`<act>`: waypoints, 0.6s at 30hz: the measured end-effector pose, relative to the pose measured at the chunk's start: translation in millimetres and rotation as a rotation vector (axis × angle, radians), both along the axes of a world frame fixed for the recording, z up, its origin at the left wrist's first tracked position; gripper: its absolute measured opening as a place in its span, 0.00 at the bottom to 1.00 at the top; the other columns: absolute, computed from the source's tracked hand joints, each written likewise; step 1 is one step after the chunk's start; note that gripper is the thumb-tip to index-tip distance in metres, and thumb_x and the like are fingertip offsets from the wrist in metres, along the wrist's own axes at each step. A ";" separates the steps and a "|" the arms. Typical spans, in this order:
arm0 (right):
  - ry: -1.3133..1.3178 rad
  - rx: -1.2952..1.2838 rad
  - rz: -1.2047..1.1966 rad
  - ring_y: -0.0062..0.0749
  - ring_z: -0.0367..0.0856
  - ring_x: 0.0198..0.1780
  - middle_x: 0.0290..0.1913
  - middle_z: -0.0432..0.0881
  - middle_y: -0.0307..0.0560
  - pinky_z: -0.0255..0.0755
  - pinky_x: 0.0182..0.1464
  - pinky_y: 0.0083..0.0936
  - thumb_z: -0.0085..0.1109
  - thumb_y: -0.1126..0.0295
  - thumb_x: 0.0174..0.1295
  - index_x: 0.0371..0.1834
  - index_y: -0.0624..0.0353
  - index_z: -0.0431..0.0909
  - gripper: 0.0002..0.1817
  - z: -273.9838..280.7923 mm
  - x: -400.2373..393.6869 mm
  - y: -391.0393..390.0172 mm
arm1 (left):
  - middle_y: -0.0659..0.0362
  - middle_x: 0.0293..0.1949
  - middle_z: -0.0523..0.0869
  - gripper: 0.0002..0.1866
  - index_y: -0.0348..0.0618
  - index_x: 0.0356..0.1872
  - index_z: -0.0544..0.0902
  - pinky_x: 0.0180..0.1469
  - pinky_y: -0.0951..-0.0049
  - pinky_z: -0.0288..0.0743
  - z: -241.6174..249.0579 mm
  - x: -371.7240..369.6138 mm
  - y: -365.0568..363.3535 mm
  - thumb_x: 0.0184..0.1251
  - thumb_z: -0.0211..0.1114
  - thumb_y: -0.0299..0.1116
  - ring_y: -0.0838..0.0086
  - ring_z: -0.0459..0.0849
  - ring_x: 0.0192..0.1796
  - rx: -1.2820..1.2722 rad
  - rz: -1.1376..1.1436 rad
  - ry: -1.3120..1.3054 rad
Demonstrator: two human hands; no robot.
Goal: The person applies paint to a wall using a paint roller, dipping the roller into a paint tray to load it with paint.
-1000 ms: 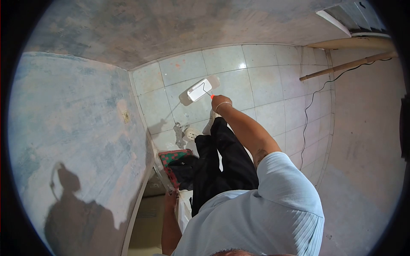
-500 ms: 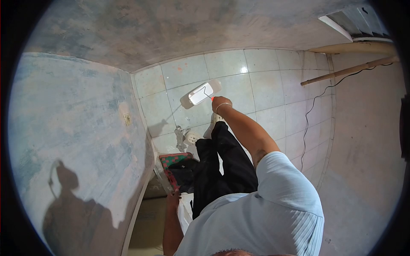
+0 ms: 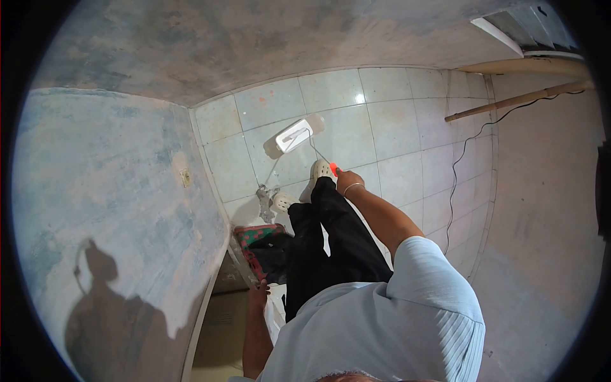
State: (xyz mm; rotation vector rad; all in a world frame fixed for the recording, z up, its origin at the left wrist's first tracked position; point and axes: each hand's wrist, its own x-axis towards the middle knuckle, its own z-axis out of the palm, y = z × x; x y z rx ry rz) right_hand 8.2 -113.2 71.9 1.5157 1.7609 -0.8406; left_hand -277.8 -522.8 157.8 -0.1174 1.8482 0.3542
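My right hand (image 3: 349,181) is wrapped round the orange handle (image 3: 333,169) of a paint roller, its thin metal rod reaching up and left. The roller head (image 3: 296,135) appears over a white tray (image 3: 285,148) on the tiled floor, though white on white makes its outline hard to separate. My left hand (image 3: 259,286) is low on the left, beside a white item (image 3: 275,309) and the edge of a red and green mat (image 3: 244,237); what its fingers hold is too small to make out.
My shoes (image 3: 284,202) stand just below the tray. Rough painted walls border the tiles (image 3: 398,127). A wooden pole (image 3: 493,111) and a black cable (image 3: 453,191) are on the right. A wall socket (image 3: 185,177) is on the left wall.
My right hand has moved down and right, drawing the roller's handle back from the tray. More of the metal rod shows now. My left hand has stayed nearly in place.
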 end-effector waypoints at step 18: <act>0.017 -0.064 -0.018 0.51 0.84 0.45 0.42 0.83 0.59 0.78 0.46 0.42 0.36 0.65 0.70 0.56 0.60 0.71 0.19 25.9 41.1 -31.2 | 0.57 0.31 0.81 0.16 0.35 0.42 0.76 0.31 0.74 0.74 15.8 8.4 34.6 0.67 0.61 0.41 0.77 0.79 0.30 0.029 0.013 -0.023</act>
